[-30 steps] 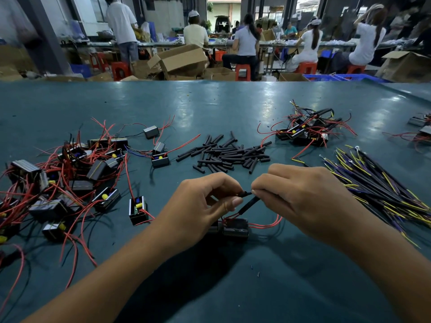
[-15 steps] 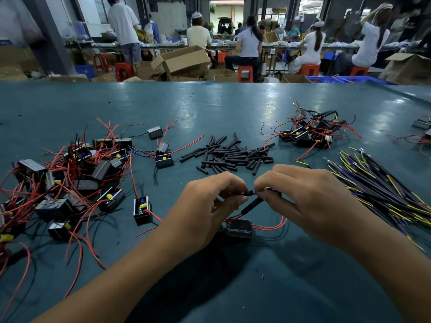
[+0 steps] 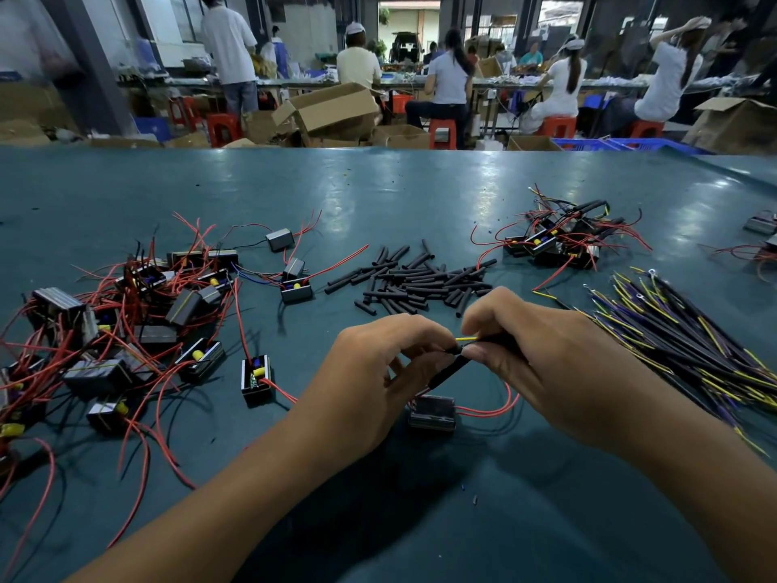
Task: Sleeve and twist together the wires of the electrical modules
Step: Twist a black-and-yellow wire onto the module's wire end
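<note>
Both forearms reach in from the near edge of the green table (image 3: 420, 195), hands meeting at its middle. The left hand (image 3: 370, 380) curls its fingers, thumb and forefinger pinching the black sleeve (image 3: 452, 368). The right hand (image 3: 546, 359) pinches the same sleeve's upper end, where a yellow wire tip (image 3: 466, 339) pokes out just beyond the fingertips. The sleeve slants down to the module (image 3: 432, 412) lying just below both hands, its red wire (image 3: 492, 408) looping under the right palm. No writing is legible.
</note>
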A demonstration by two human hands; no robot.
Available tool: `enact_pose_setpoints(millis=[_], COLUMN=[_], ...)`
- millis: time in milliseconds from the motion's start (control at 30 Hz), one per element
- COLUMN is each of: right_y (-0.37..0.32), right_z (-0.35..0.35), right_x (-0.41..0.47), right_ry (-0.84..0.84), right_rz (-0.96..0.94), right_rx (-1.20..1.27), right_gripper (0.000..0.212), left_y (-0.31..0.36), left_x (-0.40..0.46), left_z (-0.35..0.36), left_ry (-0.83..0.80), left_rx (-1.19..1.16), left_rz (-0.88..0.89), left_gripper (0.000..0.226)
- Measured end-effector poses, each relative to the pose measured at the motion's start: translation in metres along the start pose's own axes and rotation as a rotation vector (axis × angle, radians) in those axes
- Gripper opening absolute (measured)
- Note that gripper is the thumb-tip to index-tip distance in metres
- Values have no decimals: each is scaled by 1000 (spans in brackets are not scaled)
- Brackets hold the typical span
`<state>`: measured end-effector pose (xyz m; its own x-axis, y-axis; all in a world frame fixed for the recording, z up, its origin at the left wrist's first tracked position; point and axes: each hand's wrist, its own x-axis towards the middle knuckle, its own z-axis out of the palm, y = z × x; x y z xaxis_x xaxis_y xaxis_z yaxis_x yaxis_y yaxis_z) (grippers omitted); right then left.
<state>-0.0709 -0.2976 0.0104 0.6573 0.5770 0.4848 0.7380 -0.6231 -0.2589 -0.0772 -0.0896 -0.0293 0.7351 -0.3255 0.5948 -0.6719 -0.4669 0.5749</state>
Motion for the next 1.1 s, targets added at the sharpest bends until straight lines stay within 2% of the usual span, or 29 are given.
enact_pose_setpoints(millis=[233, 467, 533, 733, 900, 967, 1100], right_y=[-4, 12, 15, 15, 12, 12, 8], right_z=[-3, -5, -7, -6, -6, -6, -2], right_x=[0, -2, -1, 0, 3, 3, 3], right_ry=[-22, -70, -53, -22, -7, -9, 63], right_rz=[-47, -30, -20, -82, -46, -30, -21], right_rx=[1, -5, -4, -23, 4, 12, 12], right_gripper=[30, 14, 9, 15, 14, 12, 10], left_y=[3, 4, 4, 10, 12, 13, 16], left_x=[-1, -1, -2, 0, 0, 0, 0], left_z=[-1, -3, -4, -6, -7, -7, -4], left_ry=[28, -10, -13, 19, 25, 25, 103], left_rx=[-15, -98, -116, -116, -195, -159, -92], left_rz=[-7, -85, -104, -95, -127, -127, -112], left_gripper=[5, 10, 14, 15, 20, 27, 20])
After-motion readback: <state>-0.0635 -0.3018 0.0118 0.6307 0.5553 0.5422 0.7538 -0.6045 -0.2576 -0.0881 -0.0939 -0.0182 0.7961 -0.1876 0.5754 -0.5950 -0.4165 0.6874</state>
